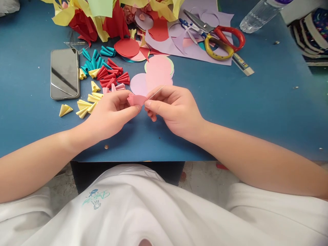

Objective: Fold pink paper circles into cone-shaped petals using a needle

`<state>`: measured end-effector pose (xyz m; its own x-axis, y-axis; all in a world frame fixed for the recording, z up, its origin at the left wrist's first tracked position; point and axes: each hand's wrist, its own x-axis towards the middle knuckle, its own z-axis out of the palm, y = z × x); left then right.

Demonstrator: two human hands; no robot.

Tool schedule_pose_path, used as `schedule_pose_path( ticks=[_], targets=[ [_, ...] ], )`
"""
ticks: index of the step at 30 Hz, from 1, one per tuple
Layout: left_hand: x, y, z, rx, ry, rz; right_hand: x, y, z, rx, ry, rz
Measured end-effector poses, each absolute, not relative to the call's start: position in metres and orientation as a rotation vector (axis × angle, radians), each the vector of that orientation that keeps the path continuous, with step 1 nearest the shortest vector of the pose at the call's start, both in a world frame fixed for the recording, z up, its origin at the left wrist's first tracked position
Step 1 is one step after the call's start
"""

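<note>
My left hand pinches a small folded pink paper piece between thumb and fingers, just above the blue table. My right hand is closed in a pinch right beside it, holding a thin needle-like stick whose lower end meets the pink piece. Behind my hands lies a stack of pink and lilac paper circles. To the left lie several small rolled paper cones in red, teal and yellow.
A phone lies face up at the left. Scissors with red and yellow handles rest on lilac paper scraps at the back. A heap of red and yellow cut paper, a clear bottle and a ruler lie nearby.
</note>
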<state>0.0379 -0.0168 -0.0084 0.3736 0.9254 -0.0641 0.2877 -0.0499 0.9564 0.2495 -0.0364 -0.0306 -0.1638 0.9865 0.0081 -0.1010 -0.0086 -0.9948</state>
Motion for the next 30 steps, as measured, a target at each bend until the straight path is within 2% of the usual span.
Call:
schedule_pose_path(
  ticks=[3, 22, 30],
  targets=[
    [0.0378, -0.016, -0.0068, 1.526, 1.072, 0.677, 0.2502, -0.0357, -0.0315, -1.049, -1.265, 1.364],
    [0.0435, -0.0224, -0.0051, 1.672, 1.075, 0.836, 0.2444, -0.0416, -0.0287, -1.063, -1.209, 1.337],
    [0.0415, -0.0191, -0.0105, 1.475, 0.991, 0.839, 0.2425, -0.0428, -0.0282, -1.029, -1.217, 1.321]
  ],
)
